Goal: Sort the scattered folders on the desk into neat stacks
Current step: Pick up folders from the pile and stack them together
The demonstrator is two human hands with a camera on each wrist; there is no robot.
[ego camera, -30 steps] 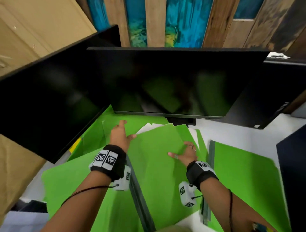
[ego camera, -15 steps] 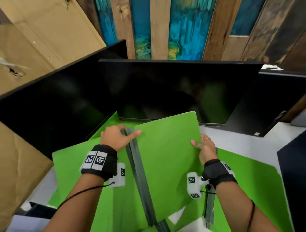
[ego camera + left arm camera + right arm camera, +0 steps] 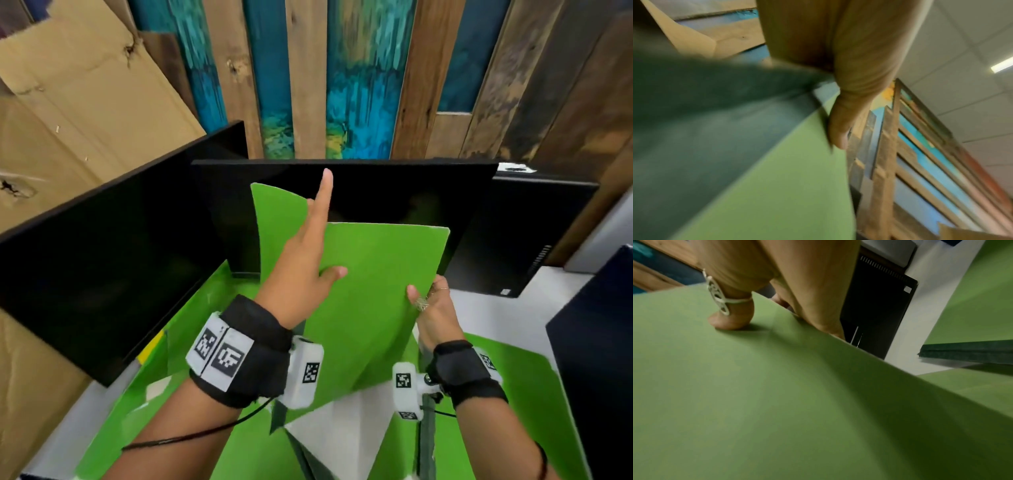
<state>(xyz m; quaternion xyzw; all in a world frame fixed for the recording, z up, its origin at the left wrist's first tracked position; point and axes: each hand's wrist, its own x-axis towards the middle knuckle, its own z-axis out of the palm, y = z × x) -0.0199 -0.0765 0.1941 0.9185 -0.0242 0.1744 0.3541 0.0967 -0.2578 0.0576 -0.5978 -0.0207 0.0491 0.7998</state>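
Observation:
A green folder [image 3: 376, 301] is held up off the desk, tilted steeply in front of the middle monitor. My left hand [image 3: 308, 253] holds its left side: the thumb lies on the front cover and the index finger points straight up beside a second green flap [image 3: 274, 219]. In the left wrist view, my left hand [image 3: 849, 81] lies along the edge of the folder [image 3: 777, 178] by its dark spine. My right hand [image 3: 428, 301] pinches the right edge, thumb in front and fingers behind. The right wrist view shows my right hand [image 3: 777, 280] pressing its ringed thumb on the folder [image 3: 797, 386].
More green folders lie on the white desk, at the left [image 3: 178, 394] and at the right [image 3: 496, 394], with white paper [image 3: 342, 431] between. Black monitors stand at the left [image 3: 102, 257] and the middle [image 3: 376, 195]; a black computer case [image 3: 520, 240] stands at the right. Cardboard [image 3: 68, 102] leans far left.
The folder that lay under both hands has been taken by its sides and lifted off the desk to a steep tilt. My left index finger now points upward.

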